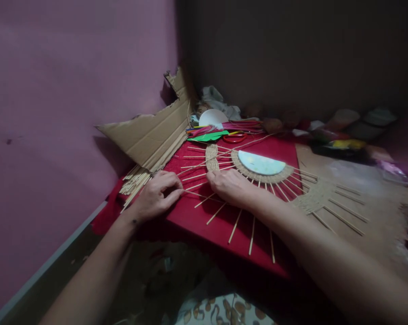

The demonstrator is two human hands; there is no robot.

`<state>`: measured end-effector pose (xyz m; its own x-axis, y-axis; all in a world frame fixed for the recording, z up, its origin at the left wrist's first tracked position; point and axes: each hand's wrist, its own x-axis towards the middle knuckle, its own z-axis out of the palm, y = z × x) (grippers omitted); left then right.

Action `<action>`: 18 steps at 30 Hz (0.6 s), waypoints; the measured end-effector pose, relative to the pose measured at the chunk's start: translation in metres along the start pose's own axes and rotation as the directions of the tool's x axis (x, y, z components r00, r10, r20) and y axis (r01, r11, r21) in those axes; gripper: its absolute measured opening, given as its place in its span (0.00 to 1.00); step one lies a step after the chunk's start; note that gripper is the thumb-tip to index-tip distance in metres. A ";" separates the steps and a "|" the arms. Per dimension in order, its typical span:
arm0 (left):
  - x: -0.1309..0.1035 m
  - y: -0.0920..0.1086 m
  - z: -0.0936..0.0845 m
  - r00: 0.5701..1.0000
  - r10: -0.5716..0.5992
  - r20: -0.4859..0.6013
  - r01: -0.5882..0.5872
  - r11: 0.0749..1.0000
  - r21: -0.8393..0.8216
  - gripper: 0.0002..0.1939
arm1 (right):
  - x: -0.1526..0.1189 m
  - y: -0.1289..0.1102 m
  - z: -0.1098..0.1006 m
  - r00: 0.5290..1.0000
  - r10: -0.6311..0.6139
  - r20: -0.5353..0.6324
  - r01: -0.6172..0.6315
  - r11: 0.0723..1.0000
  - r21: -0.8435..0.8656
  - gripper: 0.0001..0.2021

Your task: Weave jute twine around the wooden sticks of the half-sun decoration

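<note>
A half-round woven piece lies on the red cloth, with a pale blue half-disc (262, 163) at its centre and thin wooden sticks (236, 227) fanning outward. Twine is woven around the half-disc, and separate outer woven bands (212, 158) cross the sticks at left and right. My right hand (229, 184) is closed at the lower end of the left band; its fingertips are partly hidden. Left of the sticks, my left hand (162, 192) pinches a thin strand of twine (199, 195) that runs toward my right hand.
A bundle of loose sticks (136, 179) lies beside the left hand, below a torn cardboard sheet (149, 135) against the wall. Red-handled scissors (235, 138), green sheets (208, 136) and a white disc (213, 118) sit at the back. Bottles and packets crowd the far right.
</note>
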<state>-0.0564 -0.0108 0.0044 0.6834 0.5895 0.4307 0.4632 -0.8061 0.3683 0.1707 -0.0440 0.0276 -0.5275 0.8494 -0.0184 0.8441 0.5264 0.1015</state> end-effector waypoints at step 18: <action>0.097 -0.025 0.006 0.955 0.215 0.203 -0.281 0.877 0.390 0.07 | 0.002 0.020 0.019 0.920 0.317 -0.231 -0.132 0.805 0.578 0.12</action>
<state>0.0013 0.0663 0.0314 0.8670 0.3789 0.3237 0.4346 -0.8927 -0.1190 0.1883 -0.0309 0.0108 -0.2400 0.9393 0.2452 0.8047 0.3338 -0.4909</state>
